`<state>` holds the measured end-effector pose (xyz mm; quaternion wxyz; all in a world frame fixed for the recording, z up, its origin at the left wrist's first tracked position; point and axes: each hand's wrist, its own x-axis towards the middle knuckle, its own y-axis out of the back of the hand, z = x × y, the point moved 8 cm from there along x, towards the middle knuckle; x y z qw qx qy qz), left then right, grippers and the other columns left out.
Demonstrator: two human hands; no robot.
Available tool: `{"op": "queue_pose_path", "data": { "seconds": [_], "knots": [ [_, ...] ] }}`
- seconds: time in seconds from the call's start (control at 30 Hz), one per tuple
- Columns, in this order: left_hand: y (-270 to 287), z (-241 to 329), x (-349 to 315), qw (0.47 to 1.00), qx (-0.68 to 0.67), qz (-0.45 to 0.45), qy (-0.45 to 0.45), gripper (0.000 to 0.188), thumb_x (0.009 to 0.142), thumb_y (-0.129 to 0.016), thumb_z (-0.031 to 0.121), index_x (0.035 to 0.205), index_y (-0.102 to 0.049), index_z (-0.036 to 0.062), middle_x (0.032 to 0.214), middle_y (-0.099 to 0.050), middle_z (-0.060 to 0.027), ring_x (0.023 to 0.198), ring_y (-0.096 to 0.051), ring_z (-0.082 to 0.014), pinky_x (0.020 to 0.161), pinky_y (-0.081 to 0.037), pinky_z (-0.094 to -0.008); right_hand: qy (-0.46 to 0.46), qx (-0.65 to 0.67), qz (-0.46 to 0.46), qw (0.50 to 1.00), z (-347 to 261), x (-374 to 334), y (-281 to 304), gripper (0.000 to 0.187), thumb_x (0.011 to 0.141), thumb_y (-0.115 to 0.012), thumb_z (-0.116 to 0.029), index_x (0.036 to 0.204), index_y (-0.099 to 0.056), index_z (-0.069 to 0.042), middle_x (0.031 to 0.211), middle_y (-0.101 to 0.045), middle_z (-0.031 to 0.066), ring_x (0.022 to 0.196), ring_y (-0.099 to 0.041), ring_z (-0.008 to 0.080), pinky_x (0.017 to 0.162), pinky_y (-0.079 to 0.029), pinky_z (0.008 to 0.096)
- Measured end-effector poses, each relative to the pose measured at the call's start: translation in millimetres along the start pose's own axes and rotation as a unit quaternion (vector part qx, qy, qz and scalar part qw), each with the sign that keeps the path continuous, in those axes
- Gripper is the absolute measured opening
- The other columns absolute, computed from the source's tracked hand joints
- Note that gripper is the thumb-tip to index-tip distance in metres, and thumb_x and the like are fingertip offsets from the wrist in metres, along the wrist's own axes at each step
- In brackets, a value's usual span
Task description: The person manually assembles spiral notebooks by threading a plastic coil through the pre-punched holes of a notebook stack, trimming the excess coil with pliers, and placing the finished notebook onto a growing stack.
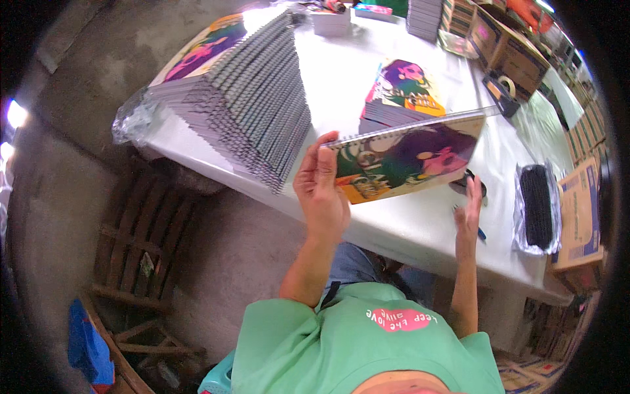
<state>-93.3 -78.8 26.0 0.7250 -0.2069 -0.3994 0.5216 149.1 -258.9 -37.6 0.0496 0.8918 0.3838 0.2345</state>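
In my left hand [321,187] is a spiral-bound notebook [410,157], gripped at its left end with the thumb over the cover. It is tilted above the table, its colourful cover with a purple-haired figure facing me. My right hand [468,209] is open beside the notebook's lower right corner, its fingers stretched upward and apart from it. Close to those fingers is a dark object [482,187], partly hidden, whose kind I cannot make out. Behind the held notebook lies a short stack of like notebooks [410,88]. A tall stack of spiral notebooks [256,98] stands at the left.
The white-covered table [387,220] has its near edge before me. To the right are a black bundle in clear plastic [538,207], a cardboard box [579,213] and a tape dispenser [504,92]. More boxes [508,52] stand farther back. A wooden chair [134,243] is at the left.
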Motion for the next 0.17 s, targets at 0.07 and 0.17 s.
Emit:
{"op": "queue_pose_path", "data": {
  "seconds": [0.07,0.17],
  "knots": [
    [-20,18,-1,0.999,-0.042,-0.025,-0.006,0.029,0.093,-0.050,0.015,0.116,-0.054,-0.0027,0.112,-0.060,-0.0092,0.087,-0.061,-0.0110,0.077,-0.052,-0.0245,-0.064,0.284,0.017,0.957,3,23,-24,0.094,0.076,-0.068,-0.047,0.144,-0.014,-0.009,0.141,-0.030,0.0176,0.133,-0.026,0.0274,0.108,-0.021,0.0449],
    [-48,74,12,0.988,0.035,-0.092,-0.116,0.030,0.093,-0.047,0.008,0.121,-0.050,-0.0026,0.128,-0.049,-0.0135,0.103,-0.057,-0.0138,0.084,-0.050,-0.0275,-0.032,0.377,-0.044,0.925,-25,63,-44,0.079,0.083,-0.066,-0.026,0.143,-0.017,-0.010,0.139,-0.033,0.0141,0.128,-0.037,0.0258,0.105,-0.029,0.0499]
  ]
}}
